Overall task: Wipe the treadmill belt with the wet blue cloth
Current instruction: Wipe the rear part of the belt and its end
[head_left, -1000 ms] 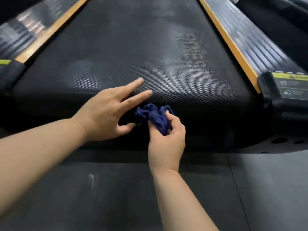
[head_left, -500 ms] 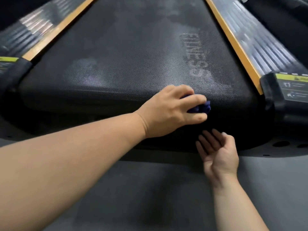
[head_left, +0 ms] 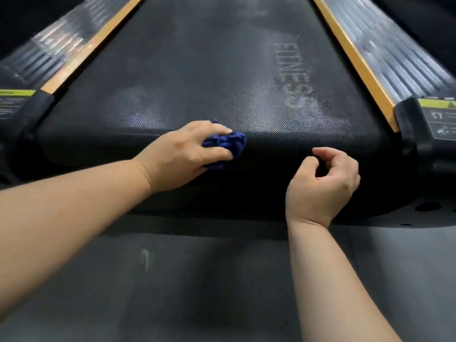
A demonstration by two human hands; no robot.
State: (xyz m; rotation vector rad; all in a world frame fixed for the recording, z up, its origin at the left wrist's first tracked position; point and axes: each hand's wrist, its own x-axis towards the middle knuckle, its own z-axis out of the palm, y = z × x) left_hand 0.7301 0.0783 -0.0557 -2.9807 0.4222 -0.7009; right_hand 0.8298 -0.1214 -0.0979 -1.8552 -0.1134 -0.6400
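The black treadmill belt (head_left: pixel 197 70) fills the upper view, with pale smears and faded lettering on its textured surface. My left hand (head_left: pixel 182 154) grips the bunched dark blue cloth (head_left: pixel 229 143) against the belt's rounded rear edge, left of centre. My right hand (head_left: pixel 325 181) hovers in front of the rear edge to the right, fingers loosely curled and holding nothing.
Orange-edged side rails run along both sides, the left rail (head_left: pixel 81 55) and the right rail (head_left: pixel 357 60). Black end caps with yellow-green warning labels sit at the rear corners, one on the left (head_left: pixel 19 104) and one on the right (head_left: pixel 434 119). Dark grey floor (head_left: pixel 197 280) lies below.
The cloth passed from my right hand to my left, which first carried it right along the rear edge and has now moved it back left. My right hand let go, moved right and curled its fingers.
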